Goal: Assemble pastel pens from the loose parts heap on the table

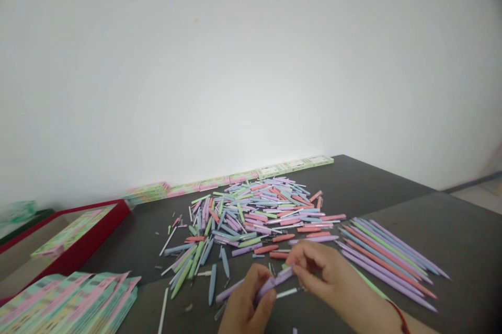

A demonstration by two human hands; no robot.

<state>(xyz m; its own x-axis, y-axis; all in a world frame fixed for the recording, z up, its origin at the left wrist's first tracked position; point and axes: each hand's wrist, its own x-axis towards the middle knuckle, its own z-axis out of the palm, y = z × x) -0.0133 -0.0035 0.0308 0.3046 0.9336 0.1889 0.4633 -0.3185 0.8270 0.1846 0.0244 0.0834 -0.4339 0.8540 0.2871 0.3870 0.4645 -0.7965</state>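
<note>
My left hand (247,305) is closed round a purple pen barrel (270,283) at the bottom centre of the head view. My right hand (325,276) pinches the other end of that same purple pen, its fingers curled; a red string circles its wrist. A white refill (288,292) pokes out just below my fingers. Just beyond my hands lies a large loose pile of pastel pen parts (254,214) in purple, pink, green and blue on the dark table (451,240).
A neat row of assembled pens (388,255) lies to the right of my hands. Printed pastel cards (66,302) are stacked at the bottom left, a red-rimmed tray (98,240) sits at the left, and flat packs (243,174) line the wall.
</note>
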